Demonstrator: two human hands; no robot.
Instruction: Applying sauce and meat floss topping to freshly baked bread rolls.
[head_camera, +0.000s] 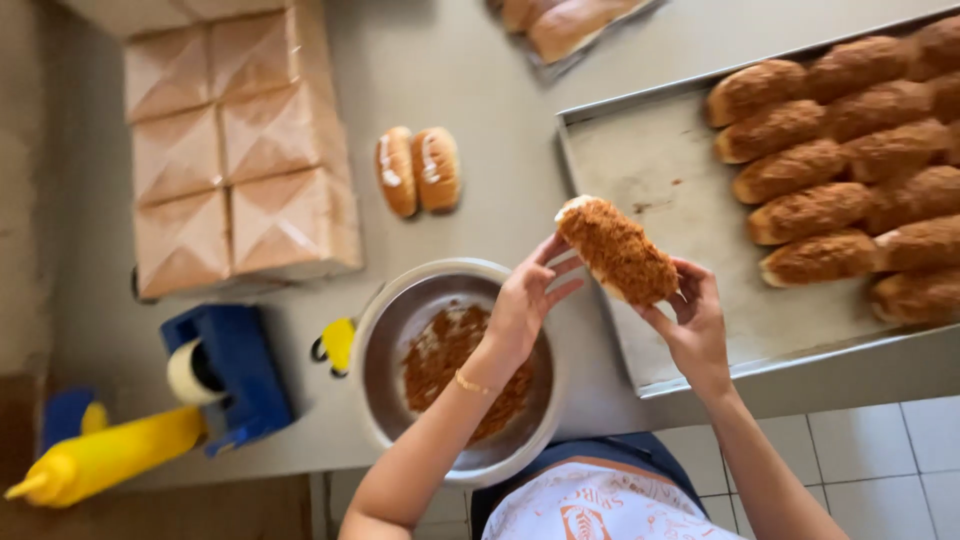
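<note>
one crumb-coated bun (618, 251), oblong, its top thickly covered in reddish-brown floss, held up in the air between the steel bowl and the baking tray, tilted with its pale end toward the upper left.

left hand (523, 299): fingers spread fairly wide, only the fingertips (556, 251) touching the bun's pale end; a loose grip, a thin gold bracelet at the wrist.

right hand (694, 322): fingers curled under and round the bun's lower end, a closer grip carrying it from below.

steel bowl (395, 320): round, on the counter (480, 90) directly under the left forearm, with a layer of the same brown floss in its bottom.

baking tray (650, 165): metal, on the right of the counter, left part bare; rows of finished floss-coated buns (850, 170) packed side by side on the right part.

two plain buns (418, 170): lying together on the counter beyond the bowl, each with a white stripe of cream on top, uncoated.

stack of folded cardboard boxes (235, 150): upper left.

blue tape dispenser (225, 370): left of the bowl. yellow squeeze bottle (100, 462): just beside it, lying at the counter's near edge.

more buns in a wrapper (565, 25): at the far edge, partly cut off.
</note>
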